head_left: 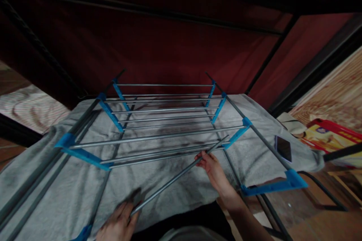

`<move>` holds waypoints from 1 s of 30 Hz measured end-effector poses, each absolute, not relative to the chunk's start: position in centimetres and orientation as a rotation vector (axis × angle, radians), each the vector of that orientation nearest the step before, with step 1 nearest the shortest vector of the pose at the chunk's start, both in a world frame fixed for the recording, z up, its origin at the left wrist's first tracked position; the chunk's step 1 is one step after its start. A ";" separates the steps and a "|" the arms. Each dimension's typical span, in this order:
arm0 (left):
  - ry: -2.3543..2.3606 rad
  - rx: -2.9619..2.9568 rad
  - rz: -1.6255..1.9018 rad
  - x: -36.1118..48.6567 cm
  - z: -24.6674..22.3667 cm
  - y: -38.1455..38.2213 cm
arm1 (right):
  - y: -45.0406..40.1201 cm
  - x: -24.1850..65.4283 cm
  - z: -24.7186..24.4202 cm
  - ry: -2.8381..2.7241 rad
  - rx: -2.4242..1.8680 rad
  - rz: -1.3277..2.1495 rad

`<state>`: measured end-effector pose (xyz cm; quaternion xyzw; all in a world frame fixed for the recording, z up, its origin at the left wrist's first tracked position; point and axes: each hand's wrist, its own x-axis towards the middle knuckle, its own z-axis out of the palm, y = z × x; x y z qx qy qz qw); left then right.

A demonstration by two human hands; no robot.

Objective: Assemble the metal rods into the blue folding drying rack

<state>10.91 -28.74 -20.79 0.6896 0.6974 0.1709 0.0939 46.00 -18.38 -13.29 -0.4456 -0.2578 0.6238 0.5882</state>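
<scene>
A loose grey metal rod (169, 183) slants across the front of a rack, its far end raised to the right. My right hand (209, 167) pinches it near that far end. Closed round the near end is my left hand (118, 223), low in the view. Before me stands the rack, with dark side rails (256, 137), blue plastic brackets (85, 157) and several grey crossbars (161, 136) between them. The nearest right blue bracket (274, 187) has no rod in it. At the bottom left, another blue bracket (82, 234) is partly cut off by the frame edge.
A grey blanket (175, 196) lies under the rack. On its right side is a phone (283, 148), near a red and yellow package (330, 135). Dark red fabric (169, 52) with black bars rises behind. A black metal frame (325, 192) stands at lower right.
</scene>
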 end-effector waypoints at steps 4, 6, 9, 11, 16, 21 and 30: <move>1.983 2.182 0.602 13.0 -18.5 -27.7 | -18.1 46.8 -13.3 -0.560 -1.059 1.420; 1.924 2.235 0.661 13.5 -17.9 -27.3 | -18.0 47.2 -13.2 -0.535 -1.051 1.418; 1.842 2.292 0.705 13.8 -17.3 -27.1 | -17.8 47.6 -13.2 -0.511 -1.029 1.434; 1.807 2.333 0.748 13.9 -16.8 -27.0 | -17.7 47.7 -13.1 -0.516 -1.024 1.433; 1.712 2.502 0.890 14.0 -15.5 -26.2 | -17.4 47.8 -12.6 -0.516 -1.040 1.403; 1.620 2.641 0.993 14.0 -15.0 -25.0 | -17.2 48.0 -12.2 -0.561 -1.012 1.388; 1.632 2.728 0.960 13.3 -15.1 -23.4 | -17.1 48.1 -12.1 -0.540 -1.018 1.369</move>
